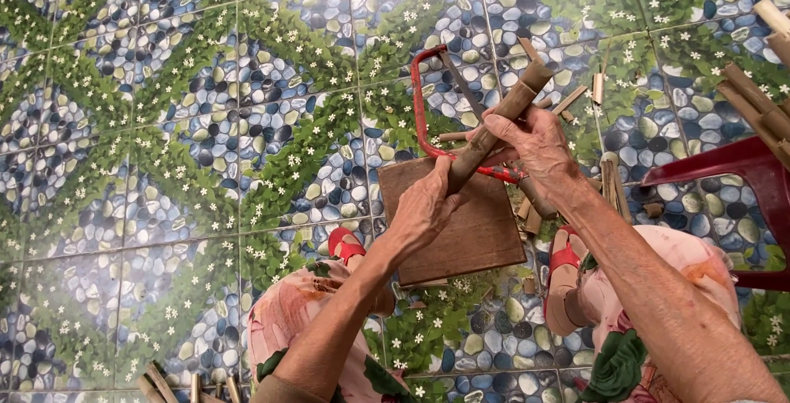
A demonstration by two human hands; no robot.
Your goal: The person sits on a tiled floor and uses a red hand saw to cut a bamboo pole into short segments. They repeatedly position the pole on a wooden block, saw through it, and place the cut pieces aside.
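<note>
- Gripping bamboo stick [494, 127] with left hand [428, 206] closed around its low end, above wooden board [469, 230], steadying it.
- Closing right hand [535, 144] higher, seemingly also pinning red hacksaw [424, 115] behind the board.

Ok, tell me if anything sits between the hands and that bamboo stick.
Nothing visible does. Both the left hand and the right hand already grip the bamboo stick directly; the red hacksaw lies behind it, above the wooden board.
</note>
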